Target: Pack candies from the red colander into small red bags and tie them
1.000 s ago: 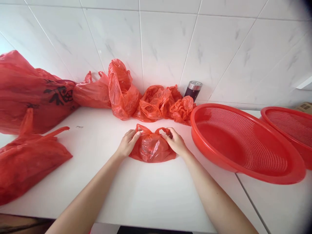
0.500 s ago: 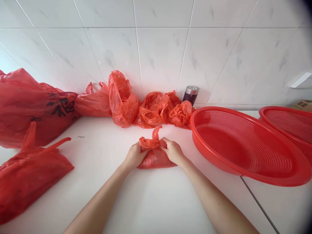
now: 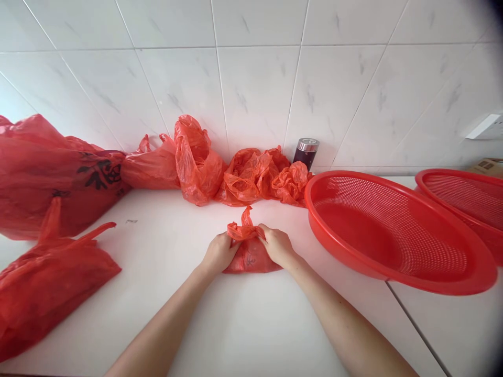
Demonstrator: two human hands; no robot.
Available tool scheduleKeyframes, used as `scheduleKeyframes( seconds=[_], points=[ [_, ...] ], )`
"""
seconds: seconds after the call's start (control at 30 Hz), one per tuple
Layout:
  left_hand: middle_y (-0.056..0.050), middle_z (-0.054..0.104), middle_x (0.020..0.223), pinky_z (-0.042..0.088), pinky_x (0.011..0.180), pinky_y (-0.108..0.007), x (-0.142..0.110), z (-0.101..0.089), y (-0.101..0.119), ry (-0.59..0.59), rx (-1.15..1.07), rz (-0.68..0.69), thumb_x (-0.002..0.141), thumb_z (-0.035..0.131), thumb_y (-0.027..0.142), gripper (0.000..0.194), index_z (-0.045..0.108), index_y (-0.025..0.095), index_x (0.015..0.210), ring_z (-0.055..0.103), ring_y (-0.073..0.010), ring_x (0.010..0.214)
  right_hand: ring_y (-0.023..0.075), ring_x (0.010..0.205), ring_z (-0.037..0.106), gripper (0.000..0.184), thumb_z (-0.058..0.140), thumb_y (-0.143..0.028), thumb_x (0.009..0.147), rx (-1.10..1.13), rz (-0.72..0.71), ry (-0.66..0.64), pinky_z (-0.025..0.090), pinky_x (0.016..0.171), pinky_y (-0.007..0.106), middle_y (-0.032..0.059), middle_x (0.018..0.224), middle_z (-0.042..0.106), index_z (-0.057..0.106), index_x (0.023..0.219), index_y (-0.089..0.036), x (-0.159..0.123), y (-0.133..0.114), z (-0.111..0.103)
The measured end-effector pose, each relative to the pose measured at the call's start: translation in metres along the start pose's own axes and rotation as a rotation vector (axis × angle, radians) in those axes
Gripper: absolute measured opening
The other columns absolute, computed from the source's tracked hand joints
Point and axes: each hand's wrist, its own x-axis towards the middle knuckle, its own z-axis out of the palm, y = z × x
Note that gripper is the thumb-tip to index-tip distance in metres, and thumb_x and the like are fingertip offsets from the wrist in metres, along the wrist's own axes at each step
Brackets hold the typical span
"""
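Note:
A small red plastic bag [image 3: 251, 256] with something inside rests on the white table in front of me. Its top is bunched, with one twisted end sticking up, and a dark printed mark shows on its near side. My left hand [image 3: 220, 252] grips the bag's left side, thumb toward me and the other fingers hidden behind the plastic. My right hand [image 3: 277, 244] pinches the gathered plastic at the upper right. What the bag contains cannot be made out.
Crumpled red bags [image 3: 243, 175] line the tiled wall [image 3: 259, 94], beside a dark flask [image 3: 305, 153] with a silver lid. Full red bags [image 3: 51, 293] lie at the left. A large red colander [image 3: 361, 230] stands at the right, another colander [image 3: 467, 196] behind it.
Both hands stay on the small bag. Its upright end has shifted slightly left, and the near side has turned so that a dark mark shows. The view has shifted a little.

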Motion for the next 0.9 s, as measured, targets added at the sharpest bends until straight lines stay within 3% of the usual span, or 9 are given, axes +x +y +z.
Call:
scheduleKeyframes(
  seconds=[0.17, 0.3, 0.4, 0.5, 0.6, 0.73, 0.9],
  points=[
    [-0.001, 0.059, 0.064, 0.041, 0.060, -0.029, 0.001, 0.002, -0.001, 0.058, -0.055, -0.027, 0.081, 0.051, 0.031, 0.018, 0.052, 0.021, 0.066, 0.057, -0.0189, 0.063, 0.0172, 0.063, 0.054, 0.020, 0.041, -0.024, 0.093, 0.045, 0.008, 0.002, 0.032, 0.060, 0.026, 0.0020, 0.071, 0.061, 0.060, 0.096, -0.022, -0.001, 0.000, 0.003],
    [-0.004, 0.070, 0.098, 0.049, 0.076, -0.031, -0.003, -0.005, 0.007, 0.081, -0.180, 0.000, 0.086, 0.049, 0.034, 0.020, 0.063, 0.023, 0.096, 0.065, -0.0206, 0.086, 0.0174, 0.086, 0.062, 0.022, 0.049, -0.024, 0.090, 0.174, -0.028, -0.030, 0.043, 0.074, 0.027, 0.0025, 0.098, 0.068, 0.061, 0.107, -0.024, -0.001, 0.003, -0.010],
    [-0.005, 0.065, 0.121, 0.050, 0.088, -0.032, -0.010, -0.018, 0.016, -0.036, -0.346, 0.057, 0.085, 0.057, 0.038, 0.039, 0.056, 0.025, 0.121, 0.063, -0.0211, 0.106, 0.0169, 0.106, 0.060, 0.039, 0.064, -0.031, 0.082, 0.527, -0.095, -0.222, 0.046, 0.087, 0.025, 0.0020, 0.122, 0.062, 0.059, 0.121, -0.025, -0.001, 0.007, -0.025],
    [-0.010, 0.055, 0.136, 0.046, 0.099, -0.038, -0.019, -0.026, 0.026, -0.210, -0.530, 0.116, 0.077, 0.070, 0.037, 0.066, 0.044, 0.026, 0.137, 0.056, -0.0245, 0.121, 0.0207, 0.106, 0.060, 0.043, 0.062, -0.049, 0.084, 0.942, -0.051, -0.343, 0.047, 0.090, 0.032, 0.0061, 0.115, 0.066, 0.065, 0.114, -0.018, -0.002, 0.005, -0.031],
    [-0.011, 0.052, 0.140, 0.040, 0.106, -0.043, -0.025, -0.024, 0.037, -0.163, -0.503, 0.201, 0.079, 0.069, 0.038, 0.062, 0.048, 0.024, 0.136, 0.050, -0.0266, 0.127, 0.0212, 0.090, 0.064, 0.048, 0.056, -0.059, 0.084, 1.062, -0.008, -0.283, 0.048, 0.085, 0.036, 0.0062, 0.093, 0.070, 0.071, 0.096, -0.015, -0.004, -0.005, -0.028],
    [-0.009, 0.058, 0.133, 0.038, 0.108, -0.041, -0.025, -0.017, 0.048, -0.054, -0.469, 0.214, 0.092, 0.048, 0.042, 0.040, 0.060, 0.022, 0.125, 0.052, -0.0245, 0.125, 0.0206, 0.091, 0.064, 0.043, 0.063, -0.056, 0.079, 1.085, -0.019, -0.230, 0.048, 0.085, 0.033, 0.0052, 0.091, 0.070, 0.071, 0.093, -0.017, -0.007, -0.016, -0.021],
    [-0.007, 0.062, 0.128, 0.043, 0.104, -0.037, -0.028, -0.015, 0.050, 0.026, -0.644, 0.072, 0.094, 0.045, 0.043, 0.039, 0.064, 0.019, 0.117, 0.054, -0.0228, 0.122, 0.0193, 0.082, 0.063, 0.042, 0.054, -0.056, 0.082, 0.946, 0.121, 0.086, 0.048, 0.074, 0.030, 0.0056, 0.086, 0.068, 0.062, 0.086, -0.015, 0.002, -0.011, -0.004]
  ],
)
